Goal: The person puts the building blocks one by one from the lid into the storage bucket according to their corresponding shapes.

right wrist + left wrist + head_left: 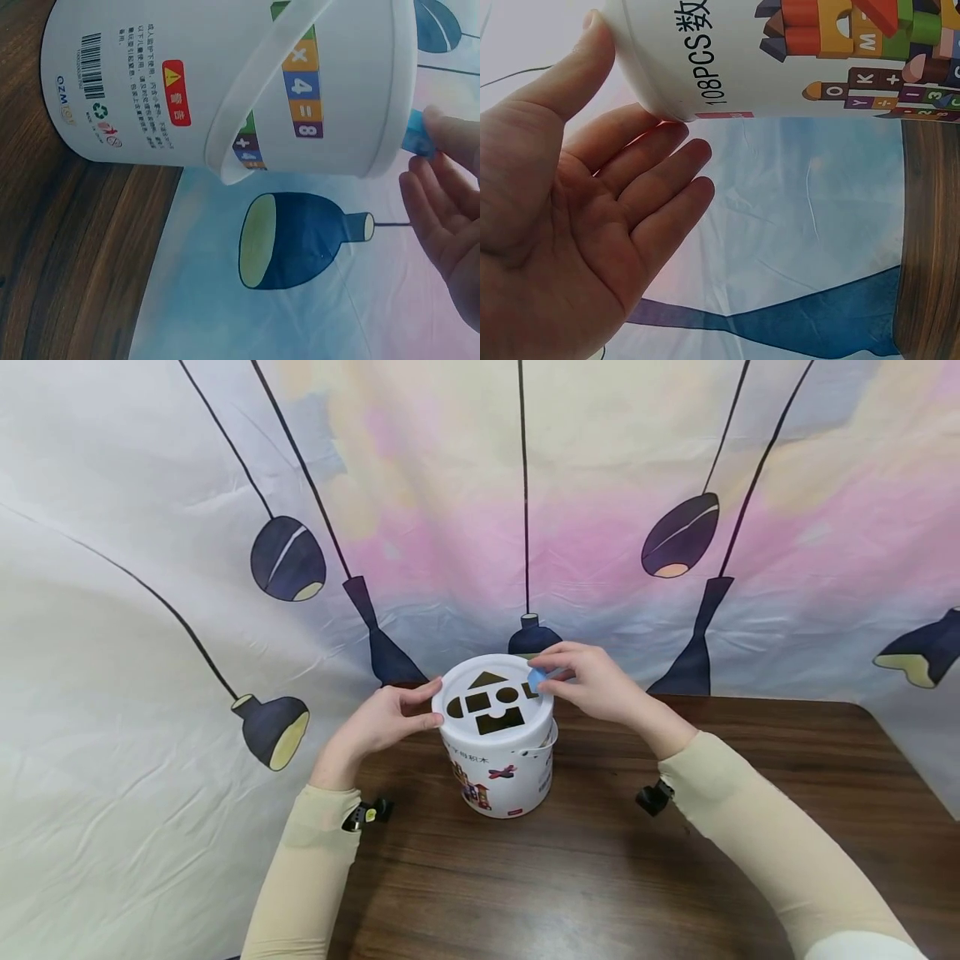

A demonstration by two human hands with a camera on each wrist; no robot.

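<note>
A white lidded bucket [498, 781] stands upright on the wooden table, printed with pictures of toy blocks. Its white lid [459, 672] has several shaped holes: triangle, rectangle, circle, half-round and others. My left hand [378, 722] rests against the lid's left edge; in the left wrist view its thumb touches the rim while the other fingers stretch out fairly straight. With thumb and fingers, my right hand [592, 681] pinches a small blue block [536, 679] at the lid's right side, by a partly covered hole. The right wrist view shows this block [417, 136] at the rim.
The bucket's white handle [255, 90] hangs down its right side. Dark brown tabletop [480, 885] surrounds the bucket. Close behind the table hangs a cloth backdrop [450, 527] with printed lamps. A small black device [655, 797] sits at each wrist.
</note>
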